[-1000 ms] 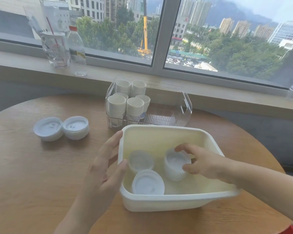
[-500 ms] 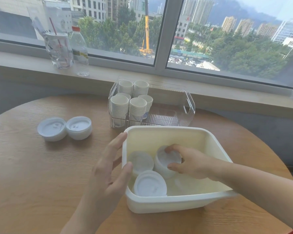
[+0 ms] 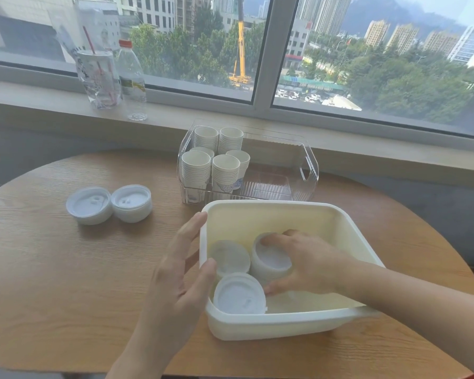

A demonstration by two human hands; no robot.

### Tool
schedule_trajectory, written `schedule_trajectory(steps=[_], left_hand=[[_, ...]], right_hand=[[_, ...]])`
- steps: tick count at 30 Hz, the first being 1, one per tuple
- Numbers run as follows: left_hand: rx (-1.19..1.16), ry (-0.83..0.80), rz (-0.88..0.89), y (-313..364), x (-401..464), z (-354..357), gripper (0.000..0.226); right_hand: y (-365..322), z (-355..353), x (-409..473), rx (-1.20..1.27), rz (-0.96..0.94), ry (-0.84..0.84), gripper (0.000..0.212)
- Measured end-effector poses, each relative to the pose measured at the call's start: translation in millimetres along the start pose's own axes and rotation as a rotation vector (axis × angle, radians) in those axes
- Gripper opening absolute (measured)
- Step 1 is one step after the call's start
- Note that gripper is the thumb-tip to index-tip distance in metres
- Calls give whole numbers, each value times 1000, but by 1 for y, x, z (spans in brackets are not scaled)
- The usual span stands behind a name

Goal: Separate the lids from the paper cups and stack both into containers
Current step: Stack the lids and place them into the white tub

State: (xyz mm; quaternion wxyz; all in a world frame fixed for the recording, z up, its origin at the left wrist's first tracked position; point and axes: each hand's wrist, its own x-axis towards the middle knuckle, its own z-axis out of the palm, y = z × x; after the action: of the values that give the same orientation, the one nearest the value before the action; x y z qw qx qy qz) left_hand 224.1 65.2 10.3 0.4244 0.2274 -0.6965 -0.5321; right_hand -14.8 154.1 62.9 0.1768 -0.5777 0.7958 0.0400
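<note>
On the far left of my round wood-grain table point(image 3: 52, 283) sit two short stacks of white plastic lids point(image 3: 108, 203), round and shallow, touching each other side by side, each top lid with a small raised sip tab. Behind them on the pale window ledge point(image 3: 39, 105) stand a clear plastic cup with a red straw point(image 3: 99, 77) and, just beside it, a ribbed clear bottle with a red cap point(image 3: 132, 80).

My left hand point(image 3: 175, 283) is spread, fingers straight and relaxed, the thumb lying over the left rim of the white tub point(image 3: 285, 321) and the fingers along its outer wall. The tub is smooth matte plastic, rectangular with rounded corners and a cream inside.

Beyond it, touching or nearly touching its far edge, is a clear ribbed bin point(image 3: 307, 170) with a cut-out handle. The left half holds six stacks of white paper cups point(image 3: 216, 162), upright, with tightly layered rims; some show a blue print low down.

Inside the tub lie three piles of lids: one flat translucent pile point(image 3: 229, 257) at the left, one point(image 3: 238, 294) at the near wall with its top facing up, and a taller stack point(image 3: 271, 265) between them and my right hand point(image 3: 309, 262). That hand curls over the tall stack, fingertips on its far rim and thumb low at its near side, gripping it.
</note>
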Motion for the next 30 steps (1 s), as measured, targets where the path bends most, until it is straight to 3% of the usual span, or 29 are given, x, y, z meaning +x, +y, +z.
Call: schedule_trajectory(steps=[6,11,16,19,22,26,30], left_hand=[[35,11,-4,2,0,0,60],[96,23,7,8,4,-5,58],[178,187,-35,-6,22,-33,62],[325,308,-112,-25,36,-55,59],[457,388,-186,-48,51,-76,69],[567,431,-241,-71,71,-96,83],[630,446,-221,-82,86,-104,88]], right_hand=[[-2,-5,-1,-7,18,-26,104],[-4,-22,-13,-93,0,-2,87],[-17,-56,-24,-203,-41,86,70],[-30,-76,-18,-46,-173,242,51],[-48,-85,4,145,-317,336,50],[-82,-89,52,203,-428,338,51],[-114,-89,106,222,-479,238,54]])
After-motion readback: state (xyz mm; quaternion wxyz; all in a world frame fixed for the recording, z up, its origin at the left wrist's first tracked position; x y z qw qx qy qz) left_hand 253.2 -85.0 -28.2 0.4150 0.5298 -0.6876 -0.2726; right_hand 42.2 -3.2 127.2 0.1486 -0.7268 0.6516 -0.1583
